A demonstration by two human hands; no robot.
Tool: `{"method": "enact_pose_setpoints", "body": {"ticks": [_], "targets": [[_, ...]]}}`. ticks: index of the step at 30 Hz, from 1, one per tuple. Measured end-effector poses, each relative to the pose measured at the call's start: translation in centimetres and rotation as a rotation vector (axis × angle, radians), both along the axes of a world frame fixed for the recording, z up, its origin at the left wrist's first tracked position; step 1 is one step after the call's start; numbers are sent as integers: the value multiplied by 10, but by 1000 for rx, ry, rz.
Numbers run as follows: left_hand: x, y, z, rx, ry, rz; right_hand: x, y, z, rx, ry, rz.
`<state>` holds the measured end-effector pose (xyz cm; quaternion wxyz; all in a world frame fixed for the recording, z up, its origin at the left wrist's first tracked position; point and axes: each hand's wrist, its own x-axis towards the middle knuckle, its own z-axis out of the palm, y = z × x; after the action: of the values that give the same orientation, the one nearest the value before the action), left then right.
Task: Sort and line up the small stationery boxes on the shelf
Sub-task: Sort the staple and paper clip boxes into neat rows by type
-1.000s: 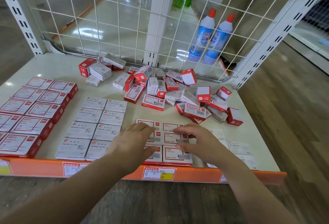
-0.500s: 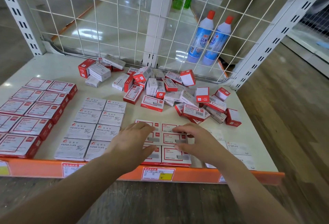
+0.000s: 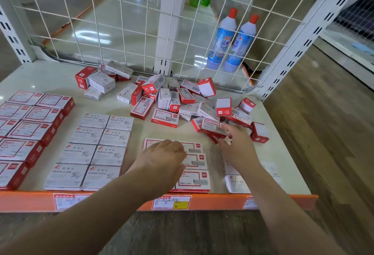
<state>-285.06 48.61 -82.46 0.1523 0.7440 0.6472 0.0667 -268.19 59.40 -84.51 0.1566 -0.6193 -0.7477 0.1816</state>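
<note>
At the far left of the shelf [image 3: 50,80] my red clip boxes [image 3: 34,131] lay in finished rows, and next to them the grey PAPER CLIPS boxes [image 3: 95,151] sat two across, edges touching. A careless forearm sweeping over either block could have knocked those rows crooked, since nothing held them but their own weight.

My left hand [image 3: 162,163] lay flat, fingers relaxed and loosely together, resting on the red-and-white staple boxes [image 3: 192,171] I was lining up near the front edge. I judged the risk there to be pushing: too much pressure toward me and the front box could have slid over the orange price rail [image 3: 212,202] and dropped to the floor.

My right hand [image 3: 236,145] reached toward the near edge of the loose pile [image 3: 182,100], fingers spread and just touching a barcode-side staple box [image 3: 214,128], nothing gripped. That box leaned on others, so pulling it out quickly might have tumbled its neighbours, and the red box [image 3: 259,133] standing close to the shelf's right edge looked likeliest to fall off.

Under my right forearm lay the white STAPLES boxes [image 3: 236,183]; dragging my wrist back across them could have skewed that column too.
</note>
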Motion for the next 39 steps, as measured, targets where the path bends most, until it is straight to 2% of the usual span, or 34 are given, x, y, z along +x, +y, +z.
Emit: {"method": "enact_pose_setpoints", "body": {"ticks": [10,20,24,30,35,39], "targets": [[4,9,-4,3,-85,52,5,22,-4,-70,-116,32],[1,6,-7,-4,-141,113,5,19,1,-86,-51,-31],[-9,1,-7,52,-176,205,6,12,12,-56,28,31],[-22,0,-1,86,-385,452,-6,-13,35,-40,171,170],[-30,1,2,94,-503,502,-23,-34,41,-65,171,282],[-31,-2,1,6,-648,528,-32,-47,44,-79,170,350]]}}
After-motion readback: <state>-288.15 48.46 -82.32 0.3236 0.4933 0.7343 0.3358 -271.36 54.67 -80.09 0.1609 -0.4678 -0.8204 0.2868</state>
